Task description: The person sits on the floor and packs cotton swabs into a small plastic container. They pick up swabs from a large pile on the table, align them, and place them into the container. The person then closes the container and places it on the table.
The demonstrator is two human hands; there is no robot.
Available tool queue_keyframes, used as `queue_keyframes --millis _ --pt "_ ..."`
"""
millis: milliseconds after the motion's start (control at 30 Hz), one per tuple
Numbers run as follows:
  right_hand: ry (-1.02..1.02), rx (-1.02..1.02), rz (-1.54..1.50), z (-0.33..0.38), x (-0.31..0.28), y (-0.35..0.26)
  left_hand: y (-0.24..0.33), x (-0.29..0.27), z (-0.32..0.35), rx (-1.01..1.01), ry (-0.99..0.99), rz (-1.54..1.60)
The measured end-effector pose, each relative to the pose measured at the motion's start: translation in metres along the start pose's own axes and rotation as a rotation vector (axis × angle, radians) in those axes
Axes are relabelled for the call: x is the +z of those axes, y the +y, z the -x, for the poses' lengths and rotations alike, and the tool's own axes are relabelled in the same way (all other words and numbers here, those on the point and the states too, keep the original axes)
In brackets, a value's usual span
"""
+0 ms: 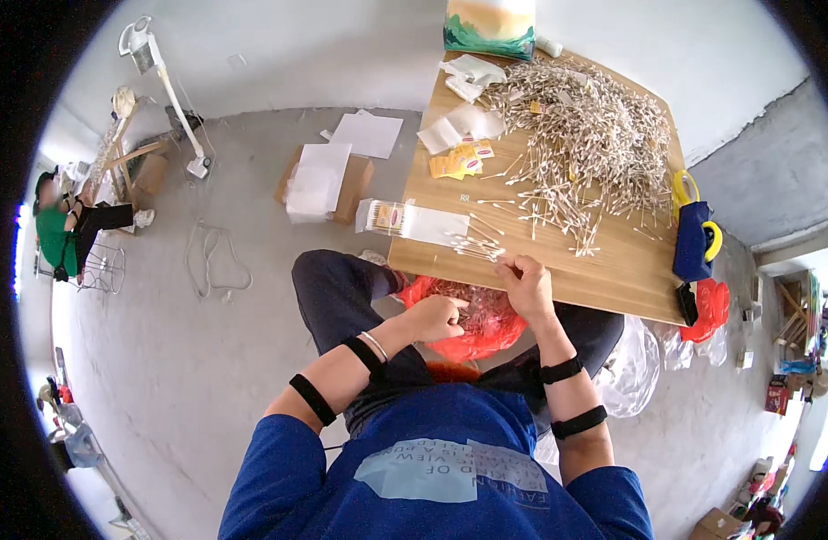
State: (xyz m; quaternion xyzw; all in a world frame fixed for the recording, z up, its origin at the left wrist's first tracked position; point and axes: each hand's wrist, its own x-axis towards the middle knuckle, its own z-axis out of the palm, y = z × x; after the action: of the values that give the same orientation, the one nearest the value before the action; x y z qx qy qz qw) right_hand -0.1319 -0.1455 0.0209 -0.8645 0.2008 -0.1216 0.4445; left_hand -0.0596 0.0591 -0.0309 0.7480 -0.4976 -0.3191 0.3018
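Observation:
My right hand (528,283) is at the table's front edge, its fingers closed in a pinch beside a few loose cotton swabs (479,245). Whether a swab is between those fingertips is too small to tell. Curled fingers close my left hand (434,318) above a red plastic bag (486,344) between my knees; what it holds, if anything, is hidden. Left of the loose swabs lie a flat white sleeve (439,225) and a clear packet of swabs (384,216). A large heap of cotton swabs (594,135) covers the table's far right. Yellow cards (461,160) lie left of it.
White plastic bags (463,128) lie at the table's far left. A blue tape dispenser (693,241) stands at its right edge. A cardboard box (352,193) with white sheets sits on the floor. Clear plastic bags (632,367) lie beneath the table's right. A seated person (63,225) is far left.

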Motion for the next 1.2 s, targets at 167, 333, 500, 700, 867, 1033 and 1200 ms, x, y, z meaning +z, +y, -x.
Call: queue_keyframes --millis 167,333,500,700,867,1033,1200 --pt "-0.016 -0.003 0.130 -0.011 0.010 0.018 0.005 0.004 -0.003 -0.068 0.007 0.243" --pt "-0.014 -0.028 0.185 -0.025 0.023 0.011 0.021 -0.013 -0.007 -0.174 -0.202 -0.012" --pt "0.115 -0.212 0.307 -0.047 0.036 0.019 0.040 -0.029 -0.013 -0.091 0.215 0.068" --pt "0.138 -0.222 0.356 -0.055 0.045 0.025 0.008 -0.036 -0.038 0.039 0.639 -0.243" --pt "0.082 -0.255 0.336 -0.050 0.047 0.022 0.003 -0.041 -0.053 0.053 0.650 -0.309" --pt "0.176 -0.176 0.331 -0.057 0.040 0.022 -0.011 -0.038 -0.062 0.078 0.613 -0.351" --pt "0.142 -0.290 0.352 -0.061 0.039 0.027 -0.008 -0.042 -0.070 0.064 0.646 -0.372"
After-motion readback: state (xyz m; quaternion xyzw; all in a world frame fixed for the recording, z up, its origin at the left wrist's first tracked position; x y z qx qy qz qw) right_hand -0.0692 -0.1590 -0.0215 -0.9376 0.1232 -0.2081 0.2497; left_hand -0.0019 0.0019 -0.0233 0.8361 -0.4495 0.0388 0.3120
